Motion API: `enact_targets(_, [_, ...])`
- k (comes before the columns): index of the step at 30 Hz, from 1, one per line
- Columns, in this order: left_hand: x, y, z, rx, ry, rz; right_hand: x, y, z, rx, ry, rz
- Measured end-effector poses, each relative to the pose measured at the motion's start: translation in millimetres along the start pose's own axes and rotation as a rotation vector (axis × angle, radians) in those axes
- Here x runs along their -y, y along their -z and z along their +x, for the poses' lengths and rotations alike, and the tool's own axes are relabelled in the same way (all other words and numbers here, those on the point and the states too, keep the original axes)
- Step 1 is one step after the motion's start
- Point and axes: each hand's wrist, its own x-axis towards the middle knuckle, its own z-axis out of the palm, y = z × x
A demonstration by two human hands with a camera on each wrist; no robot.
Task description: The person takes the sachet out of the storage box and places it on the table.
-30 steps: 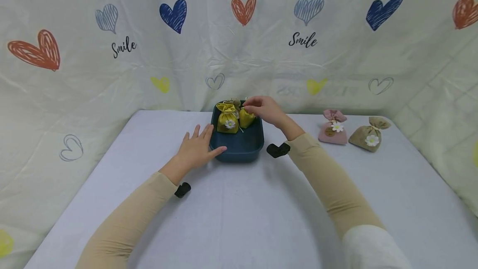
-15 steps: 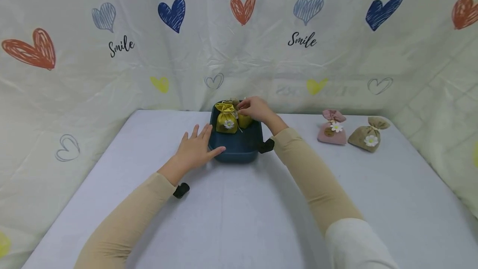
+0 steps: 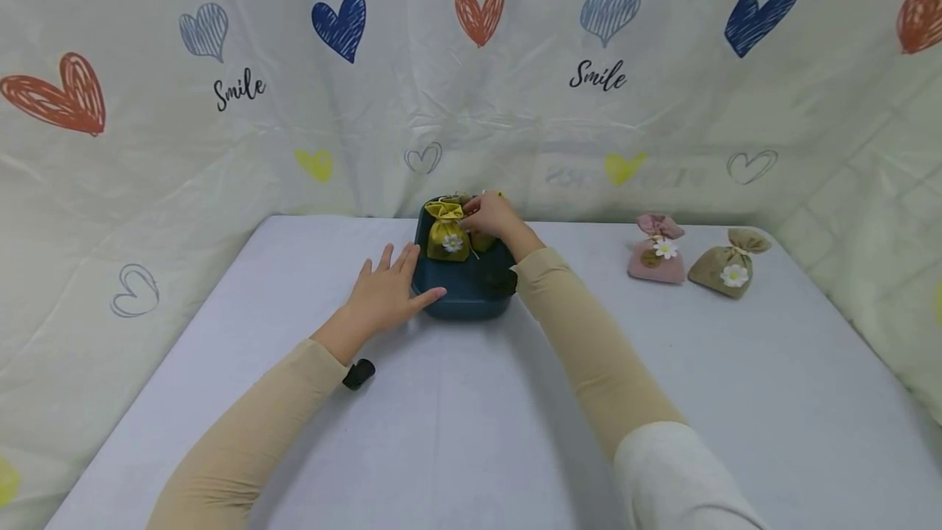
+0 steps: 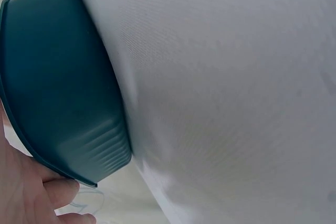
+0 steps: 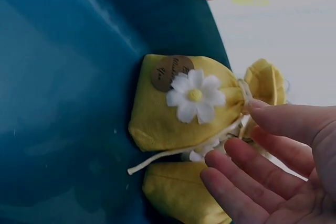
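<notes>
A dark teal bin [image 3: 456, 311] stands at the table's back edge with several small drawstring pouches inside. My left hand [image 3: 384, 293] rests against its left side, fingers spread; its fingertips touch the rim in the left wrist view. Inside the bin, my right hand [image 3: 495, 216] reaches to the neck of a yellow pouch [image 5: 163, 114] bearing a white daisy. Its thumb tip touches the tied neck, while the other fingers lie loosely extended. Below, a second yellow pouch [image 5: 176, 190] is partly covered by that hand. Behind them shows the top of a tan pouch [image 3: 458, 199].
To the right on the white table [image 3: 441, 432] lie a pink pouch [image 3: 655, 266] and a tan pouch [image 3: 715, 270], each with a daisy. A white curtain [image 3: 515, 113] printed with hearts hangs behind the table's back edge.
My right hand has moved left from over the right yellow pouch to the neck of the left yellow pouch, its forearm coming over the bin. The left hand has stayed in place.
</notes>
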Motion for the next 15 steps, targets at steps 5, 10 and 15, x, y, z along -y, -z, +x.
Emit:
enact_targets(5, [0.8, -0.9, 0.9, -0.003, -0.005, 0.005, 3, -7.5, 5, 0.001, 0.027, -0.110])
enact_targets(10, [0.7, -0.8, 0.4, -0.008, -0.010, 0.006, 9, -13.0, 8, 0.015, 0.022, -0.169])
enact_targets(15, [0.4, 0.2, -1.0, -0.016, -0.009, 0.008, 11, -16.2, 11, 0.025, 0.012, -0.175])
